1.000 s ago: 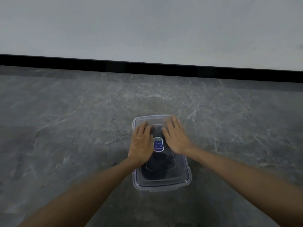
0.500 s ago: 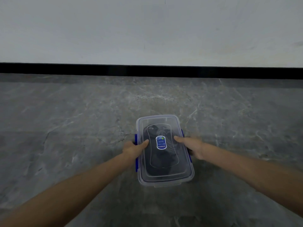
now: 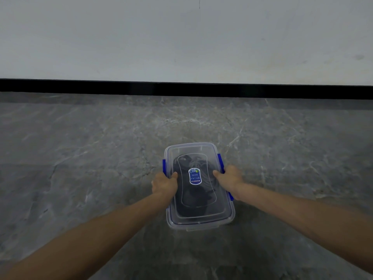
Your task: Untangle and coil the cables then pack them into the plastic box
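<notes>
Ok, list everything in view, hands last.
plastic box: one, clear, on the floor, lid on
sticker: one, blue, middle of the lid
clips: two, blue, one on each long side
cables: count unclear, dark, inside the box
floor: one, grey marbled, under the box
skirting: one, black, foot of the wall
wall: one, off-white, behind
left hand: one, grips box's left side, thumb on lid
right hand: one, grips box's right side, thumb on lid

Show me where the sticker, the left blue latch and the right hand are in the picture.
sticker (image 3: 195,176), head view, middle of the blue label.
left blue latch (image 3: 164,165), head view, its upper visible part.
right hand (image 3: 231,177), head view, back of the hand.
</notes>
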